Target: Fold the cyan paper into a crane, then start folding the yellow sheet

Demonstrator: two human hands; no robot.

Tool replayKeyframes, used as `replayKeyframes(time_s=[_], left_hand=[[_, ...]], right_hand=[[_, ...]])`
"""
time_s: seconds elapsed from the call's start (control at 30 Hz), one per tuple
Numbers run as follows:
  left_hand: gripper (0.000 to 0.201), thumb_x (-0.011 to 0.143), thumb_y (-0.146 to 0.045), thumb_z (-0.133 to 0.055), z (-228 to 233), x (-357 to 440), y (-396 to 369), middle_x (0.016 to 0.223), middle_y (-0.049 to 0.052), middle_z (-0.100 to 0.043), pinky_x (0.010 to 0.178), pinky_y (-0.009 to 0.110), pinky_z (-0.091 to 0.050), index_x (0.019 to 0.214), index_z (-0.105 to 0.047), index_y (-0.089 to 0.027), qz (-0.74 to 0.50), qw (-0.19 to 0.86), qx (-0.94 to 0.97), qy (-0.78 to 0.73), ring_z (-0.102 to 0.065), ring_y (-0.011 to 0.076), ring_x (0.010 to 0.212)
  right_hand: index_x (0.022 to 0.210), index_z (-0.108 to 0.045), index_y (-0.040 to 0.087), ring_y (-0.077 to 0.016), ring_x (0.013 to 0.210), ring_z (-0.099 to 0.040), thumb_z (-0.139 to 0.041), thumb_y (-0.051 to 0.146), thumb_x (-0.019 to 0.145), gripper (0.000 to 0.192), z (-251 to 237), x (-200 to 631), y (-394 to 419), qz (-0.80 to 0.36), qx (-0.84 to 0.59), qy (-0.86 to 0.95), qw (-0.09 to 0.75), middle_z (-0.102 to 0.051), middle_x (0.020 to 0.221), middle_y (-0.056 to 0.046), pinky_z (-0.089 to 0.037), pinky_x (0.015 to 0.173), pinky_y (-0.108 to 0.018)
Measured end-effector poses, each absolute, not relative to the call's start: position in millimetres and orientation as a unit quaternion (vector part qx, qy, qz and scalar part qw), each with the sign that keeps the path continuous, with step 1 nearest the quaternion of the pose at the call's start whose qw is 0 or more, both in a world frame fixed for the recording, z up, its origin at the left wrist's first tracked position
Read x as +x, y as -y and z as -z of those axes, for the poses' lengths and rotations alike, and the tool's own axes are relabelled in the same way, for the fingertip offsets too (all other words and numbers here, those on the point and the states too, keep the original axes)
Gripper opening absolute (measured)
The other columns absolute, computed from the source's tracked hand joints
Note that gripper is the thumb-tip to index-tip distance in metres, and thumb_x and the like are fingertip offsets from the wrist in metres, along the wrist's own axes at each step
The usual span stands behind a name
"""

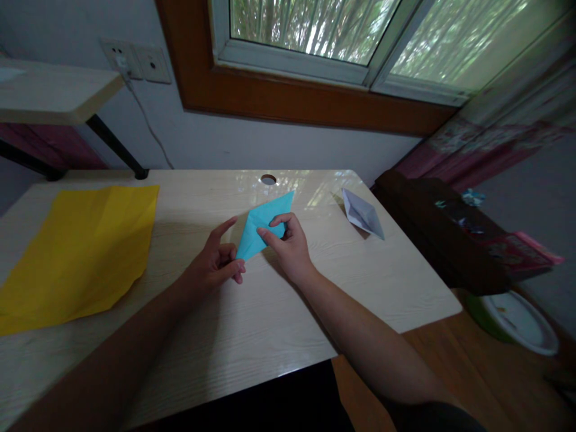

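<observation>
Forearms: both reach in from the bottom edge, nearest the camera, over the pale wood table point(252, 336); they meet near its middle
Yellow sheet point(76, 252): lies flat on the left part of the table, creased, well apart from the hands
Shelf point(49, 90): pale board on dark brackets at the upper left, above the table's back corner; a wall socket point(135, 60) with a cord sits beside it
Left hand point(216, 261): fingers pinching the lower tip of the blue paper between thumb and curled fingertips; index finger stretched up along the paper's left edge
Blue paper point(258, 231): folded to a long kite shape, at the table's middle, pointing up and right toward the round cable hole point(269, 179); whether its far tip rests on the table, cannot tell
Right hand point(290, 246): just right of the paper; thumb and fingers pressed on its right edge, pinching a fold
White paper boat point(362, 213): on the table's right part, apart from the hands
Dark cabinet point(441, 234): right of the table, with a white bowl point(517, 315) on the floor below
</observation>
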State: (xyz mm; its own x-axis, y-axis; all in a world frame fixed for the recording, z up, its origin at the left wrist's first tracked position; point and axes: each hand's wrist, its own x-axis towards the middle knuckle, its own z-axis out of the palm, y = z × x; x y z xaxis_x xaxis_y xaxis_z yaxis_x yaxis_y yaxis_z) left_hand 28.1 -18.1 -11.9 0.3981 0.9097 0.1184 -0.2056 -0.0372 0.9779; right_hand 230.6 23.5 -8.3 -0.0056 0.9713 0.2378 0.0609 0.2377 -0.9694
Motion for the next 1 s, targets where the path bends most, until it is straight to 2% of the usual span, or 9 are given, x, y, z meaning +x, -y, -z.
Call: replayKeyframes(time_s=[0.6, 0.83, 1.0], left_hand=[[0.079, 0.095, -0.022, -0.065, 9.4, 28.8, 19.0, 0.078, -0.007, -0.061, 0.065, 0.029, -0.061, 0.157, -0.018, -0.033, -0.454, 0.608, 0.567, -0.32, -0.07, 0.0134, 0.069], [0.069, 0.099, -0.025, -0.058, 8.4, 27.4, 17.8, 0.074, -0.007, -0.063, 0.067, 0.028, -0.056, 0.157, -0.021, -0.03, -0.452, 0.572, 0.597, -0.336, -0.069, 0.0126, 0.066], [0.066, 0.099, -0.024, -0.058, 11.7, 26.1, 15.9, 0.068, -0.009, -0.057, 0.056, 0.021, -0.046, 0.156, -0.024, -0.03, -0.463, 0.543, 0.605, -0.353, -0.058, 0.0093, 0.057]], right_hand=[[0.092, -0.052, 0.026, -0.0145, 0.065, -0.043, -0.077, 0.04, 0.081, 0.03, 7.5, 231.8, -25.7, -0.427, -0.447, 0.576, 0.535, -0.047, 0.074, 0.004, -0.037, 0.058, -0.028], [0.093, -0.054, 0.026, -0.0141, 0.065, -0.043, -0.077, 0.039, 0.083, 0.027, 8.3, 233.4, -23.6, -0.434, -0.426, 0.612, 0.504, -0.048, 0.074, 0.004, -0.037, 0.059, -0.028], [0.093, -0.057, 0.025, -0.0137, 0.064, -0.043, -0.078, 0.04, 0.082, 0.028, 4.4, 233.3, -21.5, -0.437, -0.42, 0.648, 0.461, -0.049, 0.073, 0.004, -0.037, 0.058, -0.027]])
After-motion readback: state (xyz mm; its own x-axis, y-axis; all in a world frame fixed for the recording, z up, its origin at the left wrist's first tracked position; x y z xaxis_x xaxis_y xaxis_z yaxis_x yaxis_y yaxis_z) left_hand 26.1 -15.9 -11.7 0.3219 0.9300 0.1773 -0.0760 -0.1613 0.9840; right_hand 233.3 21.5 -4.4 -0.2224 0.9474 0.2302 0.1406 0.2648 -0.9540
